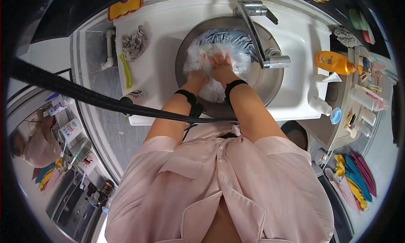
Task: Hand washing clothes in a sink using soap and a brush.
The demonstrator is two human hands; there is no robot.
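In the head view, a round metal basin (pixel 267 80) sits in the white sink and holds water topped with thick white foam (pixel 218 92). A striped cloth (pixel 226 37), pale blue with dark lines, lies soaked at the basin's far side. My left hand (pixel 197 75) is sunk in the suds, its fingers mostly hidden. Beside it, my right hand (pixel 221 65) is in the foam near the cloth, with some fingertips showing. Whether either hand grips cloth under the foam cannot be seen.
A chrome faucet (pixel 253 34) reaches over the basin's right side. On the white sink (pixel 155 81) lie a crumpled mesh scrubber (pixel 134 43) and a green-handled brush (pixel 126 72). An orange bottle (pixel 333 62) and a white bottle (pixel 319 105) are at the right. A black strap (pixel 126 105) crosses the view.
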